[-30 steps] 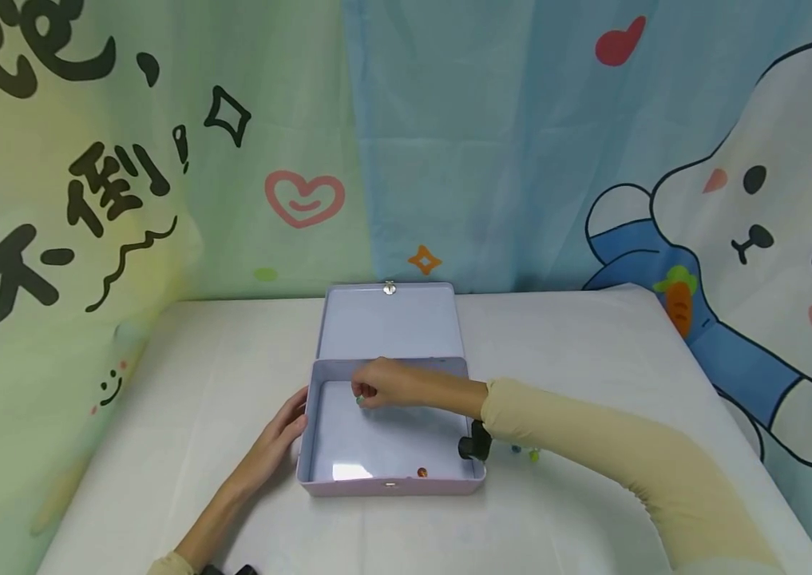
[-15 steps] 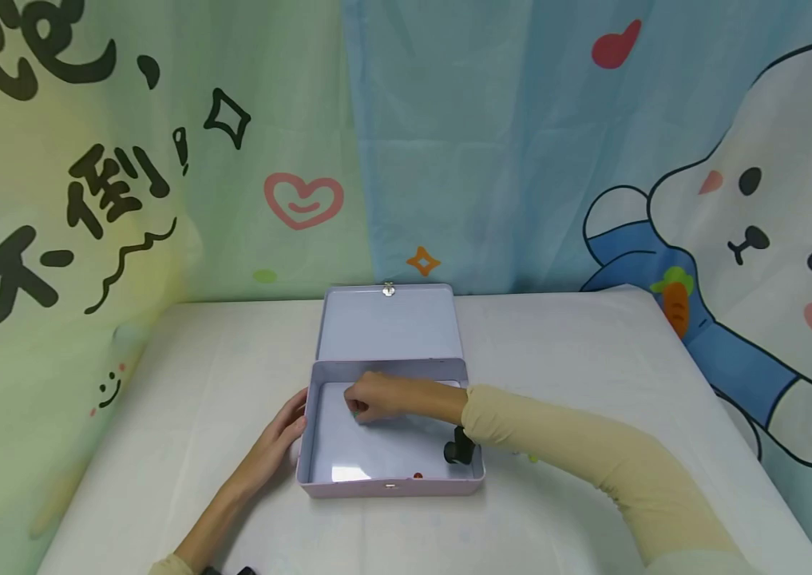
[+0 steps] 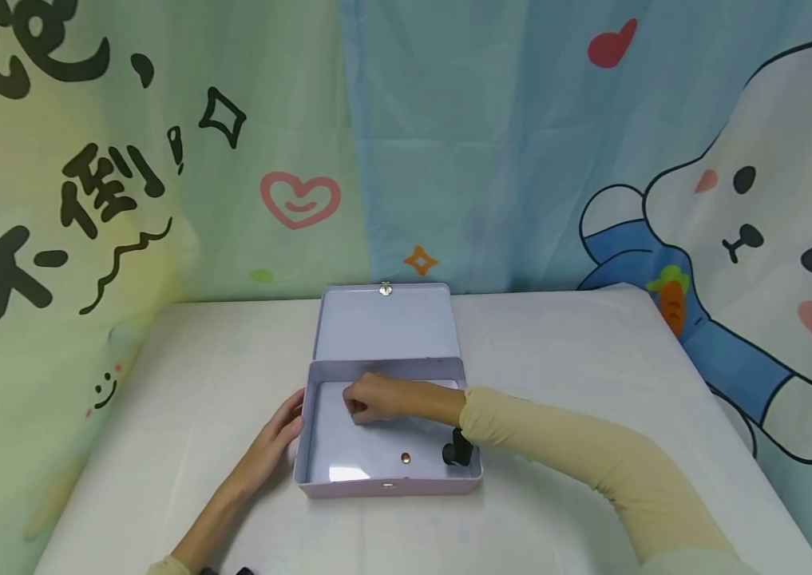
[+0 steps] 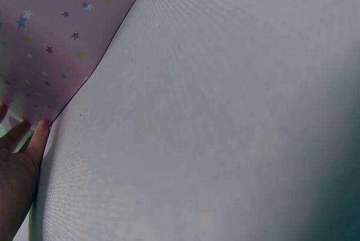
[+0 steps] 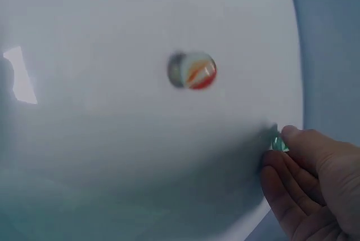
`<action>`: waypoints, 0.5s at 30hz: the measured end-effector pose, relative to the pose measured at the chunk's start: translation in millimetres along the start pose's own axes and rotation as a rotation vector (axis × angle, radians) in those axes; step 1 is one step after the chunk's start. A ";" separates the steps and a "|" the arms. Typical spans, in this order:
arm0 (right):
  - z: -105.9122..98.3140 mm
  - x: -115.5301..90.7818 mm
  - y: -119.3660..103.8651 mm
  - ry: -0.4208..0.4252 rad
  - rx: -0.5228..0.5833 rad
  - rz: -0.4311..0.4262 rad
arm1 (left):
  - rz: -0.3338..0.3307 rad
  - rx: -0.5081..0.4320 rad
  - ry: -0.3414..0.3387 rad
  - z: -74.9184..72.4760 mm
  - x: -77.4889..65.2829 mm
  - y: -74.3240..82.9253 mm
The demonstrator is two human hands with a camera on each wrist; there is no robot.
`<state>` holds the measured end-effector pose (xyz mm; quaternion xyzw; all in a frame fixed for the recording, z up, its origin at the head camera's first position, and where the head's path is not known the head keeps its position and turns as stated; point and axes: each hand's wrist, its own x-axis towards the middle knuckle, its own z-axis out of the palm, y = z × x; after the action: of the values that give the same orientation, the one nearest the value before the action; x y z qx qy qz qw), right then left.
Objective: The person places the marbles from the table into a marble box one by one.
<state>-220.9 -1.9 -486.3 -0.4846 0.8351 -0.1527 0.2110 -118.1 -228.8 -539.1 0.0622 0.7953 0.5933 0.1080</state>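
A lilac tin box lies with its lid folded back. Inside it, toward the left side, my right hand pinches a green glass marble between thumb and fingers, at the box floor. A clear marble with orange and red swirls sits on the floor of the box, apart from the hand; in the head view this orange marble is near the front wall. My left hand rests with extended fingers against the box's left outer wall, which shows printed stars in the left wrist view.
The box stands on a white-covered table before a printed cloth backdrop. A black wrist camera on my right arm hangs over the box's right wall. My right sleeve hides part of the table to the right.
My right hand has moved slightly left and nearer the front, with the green marble in its fingers. The orange marble has rolled left and away from the front wall. My left hand stays put.
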 end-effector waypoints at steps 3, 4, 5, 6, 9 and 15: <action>-1.8 -2.8 0.0 -0.006 0.004 0.012 | 0.004 0.000 0.008 0.1 -0.7 -0.4; -3.2 -4.7 -0.2 -0.004 0.010 0.018 | 0.007 0.001 0.007 0.2 -1.1 -0.3; -4.8 -6.8 0.1 0.000 0.009 0.023 | 0.009 0.002 0.007 0.3 -1.5 -0.4; -6.8 -9.3 0.2 0.005 0.013 0.027 | 0.010 0.003 0.005 0.5 -1.9 -0.3; -15.9 -18.7 0.5 0.041 0.041 0.040 | 0.011 0.007 0.007 0.9 -2.4 -0.3; -35.2 -41.8 1.9 0.059 0.116 0.069 | 0.013 0.013 0.010 0.4 -2.4 0.9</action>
<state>-221.4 37.3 -448.2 -0.4375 0.8470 -0.2078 0.2192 -115.6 -228.7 -538.1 0.0650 0.7993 0.5890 0.0998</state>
